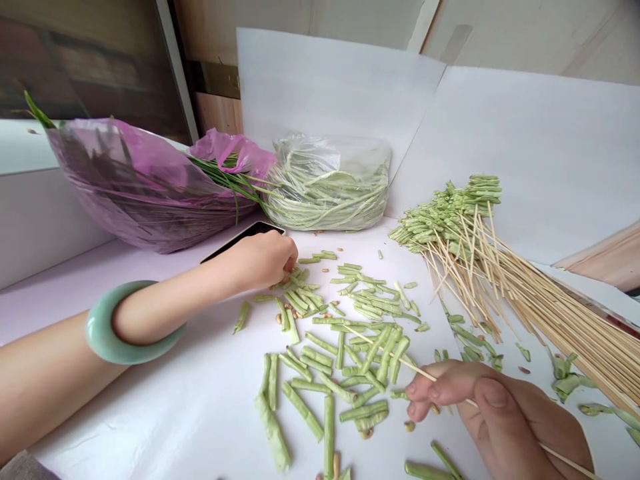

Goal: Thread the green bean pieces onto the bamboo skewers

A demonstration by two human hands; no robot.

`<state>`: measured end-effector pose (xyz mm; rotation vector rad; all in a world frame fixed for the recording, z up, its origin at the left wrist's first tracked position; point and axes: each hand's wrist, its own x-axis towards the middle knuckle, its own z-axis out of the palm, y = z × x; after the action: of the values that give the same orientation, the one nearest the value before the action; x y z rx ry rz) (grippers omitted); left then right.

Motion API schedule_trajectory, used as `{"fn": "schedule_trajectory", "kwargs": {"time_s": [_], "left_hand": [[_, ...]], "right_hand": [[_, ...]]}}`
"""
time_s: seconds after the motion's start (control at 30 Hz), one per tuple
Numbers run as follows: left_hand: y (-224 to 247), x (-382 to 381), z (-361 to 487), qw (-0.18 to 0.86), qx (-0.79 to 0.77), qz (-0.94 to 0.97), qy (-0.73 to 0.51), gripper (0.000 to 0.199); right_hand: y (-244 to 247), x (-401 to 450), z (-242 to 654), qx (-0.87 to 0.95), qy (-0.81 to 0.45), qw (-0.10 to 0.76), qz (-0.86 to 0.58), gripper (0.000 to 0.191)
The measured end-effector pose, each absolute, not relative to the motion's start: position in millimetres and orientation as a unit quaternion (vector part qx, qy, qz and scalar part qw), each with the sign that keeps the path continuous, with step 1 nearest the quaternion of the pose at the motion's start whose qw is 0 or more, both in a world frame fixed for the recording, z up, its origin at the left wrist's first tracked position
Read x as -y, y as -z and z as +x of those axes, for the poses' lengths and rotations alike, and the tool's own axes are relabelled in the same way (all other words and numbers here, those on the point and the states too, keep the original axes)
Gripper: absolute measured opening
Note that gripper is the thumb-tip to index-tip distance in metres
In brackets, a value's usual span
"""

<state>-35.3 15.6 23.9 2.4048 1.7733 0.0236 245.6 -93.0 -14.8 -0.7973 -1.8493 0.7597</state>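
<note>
Nearest, at the right of the scattered bean pieces (329, 433), the right hand (510, 420) grasps a thin stick (420, 371) between thumb and fingers; the stick points up and leftward over the bean pieces, with several short threaded lengths (385, 353) side by side near its far end; small brown seeds (337, 461) lie among the bean pieces, all on the white bench (190, 413); to their right lie split green scraps (567, 383); the left hand (265, 259), a pale green bangle (100, 327) around its forearm, reaches to their far left edge, fingers curled down at the pieces there; whether it grasps one, the picture does not tell; just beyond that hand lies a flat, dark-faced thing (250, 231), partly hidden; to the right and beyond the bean pieces, many sticks (540, 287) lie heaped, green threaded bundles (450, 213) at their far ends; behind the bean pieces stands a clear bag (330, 193) of long pale green beans; beyond them to the left, a purple bag (150, 193) holds dark contents, green stalks (225, 175) poking out; white panels (340, 87) rise farthest behind.
</note>
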Motion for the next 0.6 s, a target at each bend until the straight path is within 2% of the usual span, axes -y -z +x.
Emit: {"fn": "schedule_trajectory", "kwargs": {"time_s": [0.23, 0.4, 0.5, 0.6], "left_hand": [[-21, -15, -32, 0.079, -0.58, 0.811, -0.021, 0.033], [-27, -13, -29, 0.086, -0.581, 0.802, -0.114, 0.022], [-32, -8, -22, 0.206, -0.545, 0.784, -0.212, 0.016], [-34, -1, -13, 0.434, -0.453, 0.727, -0.279, 0.014]], "right_hand": [[16, 92, 246, 0.756, -0.316, 0.475, -0.321, 0.031], [16, 92, 247, 0.762, -0.312, 0.469, -0.321, 0.031], [13, 93, 248, 0.764, -0.298, 0.471, -0.325, 0.03], [7, 93, 246, 0.766, -0.254, 0.483, -0.339, 0.027]]}}
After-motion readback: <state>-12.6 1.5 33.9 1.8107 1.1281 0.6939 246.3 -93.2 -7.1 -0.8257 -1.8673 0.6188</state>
